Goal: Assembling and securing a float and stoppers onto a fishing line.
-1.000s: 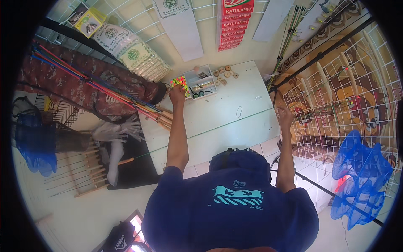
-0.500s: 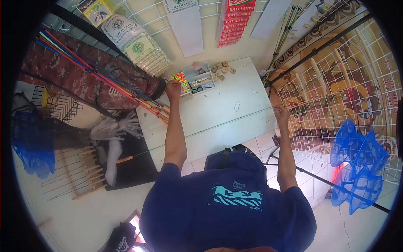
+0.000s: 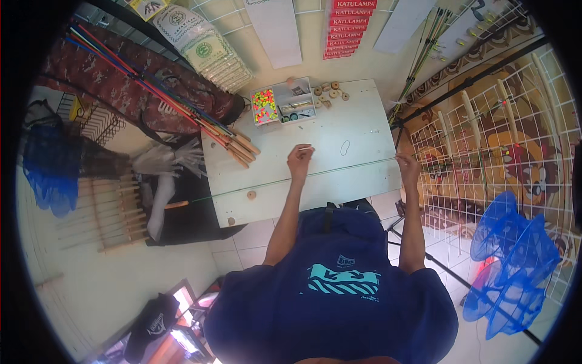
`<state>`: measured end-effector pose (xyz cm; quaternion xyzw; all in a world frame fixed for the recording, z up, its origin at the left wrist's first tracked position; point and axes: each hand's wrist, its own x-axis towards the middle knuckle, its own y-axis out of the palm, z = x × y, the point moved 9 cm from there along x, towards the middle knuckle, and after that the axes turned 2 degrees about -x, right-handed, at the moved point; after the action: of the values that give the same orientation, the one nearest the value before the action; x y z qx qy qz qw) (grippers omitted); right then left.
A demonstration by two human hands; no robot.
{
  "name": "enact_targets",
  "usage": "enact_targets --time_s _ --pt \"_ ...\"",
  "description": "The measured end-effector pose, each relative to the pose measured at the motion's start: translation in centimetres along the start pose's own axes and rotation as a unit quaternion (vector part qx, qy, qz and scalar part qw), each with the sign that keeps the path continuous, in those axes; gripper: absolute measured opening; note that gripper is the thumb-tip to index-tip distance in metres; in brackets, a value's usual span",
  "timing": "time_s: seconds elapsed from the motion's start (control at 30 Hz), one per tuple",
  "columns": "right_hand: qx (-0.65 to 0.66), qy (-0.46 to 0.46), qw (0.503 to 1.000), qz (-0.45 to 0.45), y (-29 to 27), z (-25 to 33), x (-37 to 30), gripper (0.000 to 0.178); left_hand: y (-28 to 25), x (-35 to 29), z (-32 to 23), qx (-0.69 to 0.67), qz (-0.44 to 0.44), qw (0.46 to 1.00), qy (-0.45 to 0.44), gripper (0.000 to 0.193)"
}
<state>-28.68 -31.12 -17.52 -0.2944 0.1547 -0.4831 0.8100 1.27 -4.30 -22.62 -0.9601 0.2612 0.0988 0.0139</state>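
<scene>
A thin green fishing rod (image 3: pixel 267 184) lies slantwise across the white table, its wooden handle (image 3: pixel 177 205) sticking out past the left edge. At its thin right end, my right hand (image 3: pixel 408 168) is closed in a pinch on the rod. My left hand (image 3: pixel 299 161) hovers over the middle of the table, just above the rod, its fingertips pressed together. What they hold, if anything, is too small to make out. Beyond it stands a white compartment box (image 3: pixel 303 91), with bright pink, yellow and green bits (image 3: pixel 265 107) in its left section.
Several cork rings (image 3: pixel 333 87) lie beside the box, and another cork ring (image 3: pixel 251 195) near the front edge. A loop of thin line (image 3: pixel 345 147) rests on the table (image 3: pixel 364 121). Rods with wooden handles (image 3: pixel 242 147) jut over the left side. A wire grid (image 3: pixel 485 158) stands at right.
My left hand has come away from the box's bright bits, moving right and nearer to me above the rod. The right hand still pinches the rod's end. The view has shifted slightly.
</scene>
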Motion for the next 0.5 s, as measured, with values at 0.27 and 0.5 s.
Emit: enact_targets --time_s 0.27,0.5 --pt "0.051 -0.053 0.993 0.097 2.5 0.5 1.2 0.010 11.3 -4.6 -0.2 -0.040 0.095 0.994 -0.040 0.019" --pt "0.090 -0.057 0.987 0.123 1.3 1.0 1.9 0.010 19.6 -6.0 1.2 -0.055 0.163 0.982 -0.077 0.022"
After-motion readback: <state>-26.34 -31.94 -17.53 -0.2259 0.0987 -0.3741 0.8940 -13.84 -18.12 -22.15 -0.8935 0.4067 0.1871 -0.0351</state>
